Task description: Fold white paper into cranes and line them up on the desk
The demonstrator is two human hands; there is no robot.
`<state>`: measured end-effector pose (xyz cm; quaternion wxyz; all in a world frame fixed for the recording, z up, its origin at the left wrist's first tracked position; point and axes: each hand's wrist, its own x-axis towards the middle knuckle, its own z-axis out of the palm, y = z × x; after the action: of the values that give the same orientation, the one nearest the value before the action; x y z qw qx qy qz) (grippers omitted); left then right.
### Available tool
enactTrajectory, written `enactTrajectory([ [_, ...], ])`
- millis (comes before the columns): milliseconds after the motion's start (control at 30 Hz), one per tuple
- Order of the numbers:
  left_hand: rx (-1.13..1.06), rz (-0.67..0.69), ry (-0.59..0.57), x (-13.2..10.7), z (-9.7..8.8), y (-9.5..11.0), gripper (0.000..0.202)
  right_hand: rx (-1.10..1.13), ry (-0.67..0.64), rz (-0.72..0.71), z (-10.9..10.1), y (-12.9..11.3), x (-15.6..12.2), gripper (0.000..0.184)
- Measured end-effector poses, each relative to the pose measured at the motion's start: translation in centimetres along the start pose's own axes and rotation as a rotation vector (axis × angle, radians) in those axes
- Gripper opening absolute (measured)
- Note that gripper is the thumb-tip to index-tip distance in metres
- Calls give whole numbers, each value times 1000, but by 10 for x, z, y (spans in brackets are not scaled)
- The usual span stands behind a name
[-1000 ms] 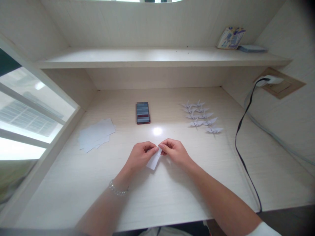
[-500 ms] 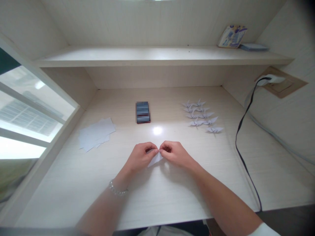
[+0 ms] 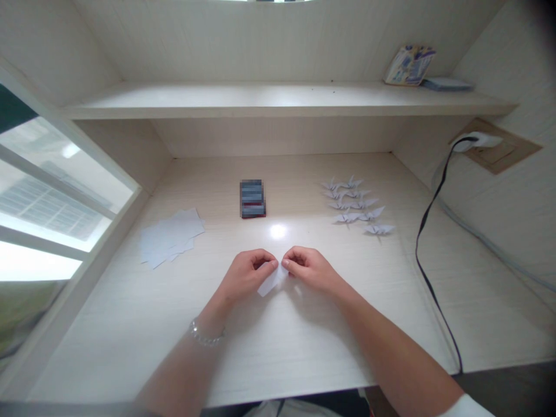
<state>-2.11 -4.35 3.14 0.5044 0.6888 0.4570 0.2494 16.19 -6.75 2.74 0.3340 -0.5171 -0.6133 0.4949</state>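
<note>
Between both hands is a small folded piece of white paper [image 3: 270, 282], its lower part hanging toward me. My left hand [image 3: 249, 271] pinches its upper edge with thumb and forefinger. From the other side my right hand [image 3: 307, 267] pinches it too, the two thumbs close together. The fingers hide much of the paper, so its exact folds cannot be made out. Beyond my right hand, several white origami cranes [image 3: 353, 202] stand in rows of pairs, with one single at the front. Loose white paper sheets [image 3: 171, 236] lie in an overlapping pile to the left.
A dark rectangular object [image 3: 252, 198], blurred out, lies at the middle back of the desk [image 3: 278, 359]. A black cord [image 3: 419, 243] runs from the wall socket [image 3: 499, 147] down the right side. The shelf [image 3: 260, 95] above bears a colourful box [image 3: 409, 65].
My hands have drawn slightly apart at the fingertips. The paper between them has turned a little, and its lower end now looks squarer. The cranes and sheets stay as they were.
</note>
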Motion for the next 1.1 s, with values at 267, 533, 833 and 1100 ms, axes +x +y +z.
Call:
enactTrajectory([
  [267,-24,-28,-15,0,-12,-5,13,50,-23,46,-14,7,2,15],
  [533,-370,48,82,0,-8,-6,28,528,13,186,-11,10,5,22],
  [833,-451,-42,114,3,-1,-5,15,593,-50,229,-3,11,5,30],
  [1100,-386,-139,27,4,-3,-9,21,535,74,150,-7,9,8,32],
])
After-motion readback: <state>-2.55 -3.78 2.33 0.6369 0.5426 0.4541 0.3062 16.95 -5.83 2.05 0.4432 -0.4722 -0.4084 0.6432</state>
